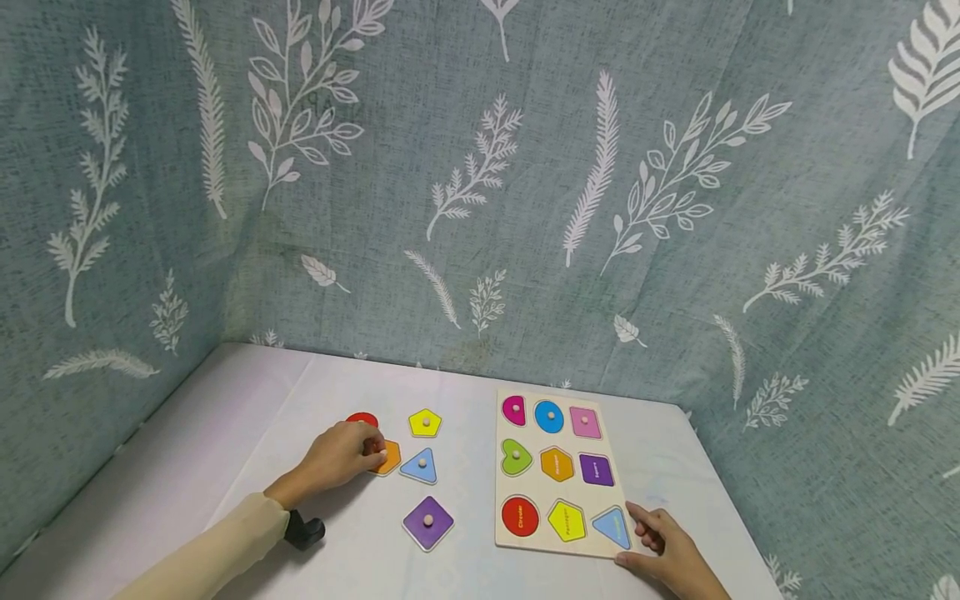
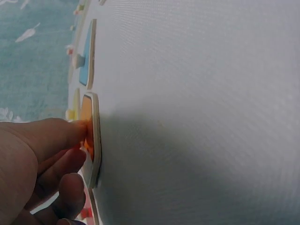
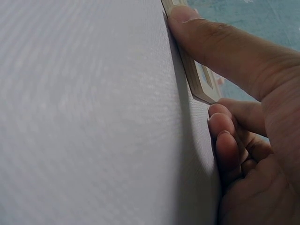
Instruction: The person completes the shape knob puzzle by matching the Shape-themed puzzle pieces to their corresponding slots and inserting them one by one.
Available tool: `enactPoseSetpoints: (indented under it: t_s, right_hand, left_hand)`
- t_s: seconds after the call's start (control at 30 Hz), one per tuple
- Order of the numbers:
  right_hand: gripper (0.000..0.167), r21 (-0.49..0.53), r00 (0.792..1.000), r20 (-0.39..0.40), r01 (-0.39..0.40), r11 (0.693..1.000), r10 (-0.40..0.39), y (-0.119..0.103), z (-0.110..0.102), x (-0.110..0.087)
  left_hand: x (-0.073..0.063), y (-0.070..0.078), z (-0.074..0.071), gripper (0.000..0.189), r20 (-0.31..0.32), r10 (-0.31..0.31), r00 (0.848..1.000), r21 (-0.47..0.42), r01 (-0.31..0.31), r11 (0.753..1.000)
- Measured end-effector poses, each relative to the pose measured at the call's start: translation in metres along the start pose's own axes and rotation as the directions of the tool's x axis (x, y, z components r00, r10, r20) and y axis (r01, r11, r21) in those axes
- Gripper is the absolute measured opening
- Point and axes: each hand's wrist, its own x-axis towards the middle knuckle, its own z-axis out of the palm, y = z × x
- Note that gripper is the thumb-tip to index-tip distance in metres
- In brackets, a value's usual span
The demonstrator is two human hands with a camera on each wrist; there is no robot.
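Note:
My left hand (image 1: 337,454) is over an orange hexagon piece (image 1: 392,460) on the white table, its thumb and fingers pinching at the middle. In the left wrist view the piece (image 2: 86,110) stays close to the tabletop, its knob hidden by the fingertips. At the near right corner of a wooden shape puzzle board (image 1: 536,490), my right hand (image 1: 666,550) holds the edges between thumb and index finger. The right wrist view shows the thumb against the board's side (image 3: 191,77), the other fingers curled beside the corner.
Near the left hand lie a red piece (image 1: 363,417), partly covered, a yellow pentagon (image 1: 425,423), a blue triangle (image 1: 418,467) and a purple square (image 1: 428,523). On the board sit knobbed pink, blue, light pink and green heart (image 1: 516,457) pieces. A leaf-patterned curtain (image 1: 480,208) stands behind.

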Motion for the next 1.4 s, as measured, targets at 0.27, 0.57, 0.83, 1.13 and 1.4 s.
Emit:
enactPoseSetpoints:
  t_s: [0.27,0.57,0.83,1.13,1.4]
  right_hand:
    - [0.097,-0.021,1.000,0.008,0.003,1.000,-0.002,0.002,0.001,-0.001]
    - [0.094,0.000,1.000,0.009,0.022,1.000,-0.022,0.006,-0.001,0.000]
    - [0.097,0.015,1.000,0.015,-0.007,1.000,0.006,0.002,-0.001,0.001]
    - [0.100,0.018,1.000,0.015,-0.022,1.000,0.022,0.000,-0.001,0.002]
    - [0.098,0.007,1.000,0.017,-0.025,1.000,0.024,-0.001,-0.001,0.001]
  left_hand:
    - [0.000,-0.001,-0.007,0.016,-0.011,0.082,0.997,-0.029,-0.083,0.996]
    - [0.004,0.003,-0.010,0.016,-0.014,0.076,0.997,-0.049,-0.076,0.996]
    - [0.008,0.013,-0.011,0.013,-0.003,0.079,0.997,-0.052,-0.079,0.996]
    - [0.015,0.023,-0.006,0.012,-0.033,0.172,0.984,-0.061,-0.174,0.983]
    - [0.022,0.038,-0.001,0.014,-0.030,0.213,0.977,-0.115,-0.215,0.970]
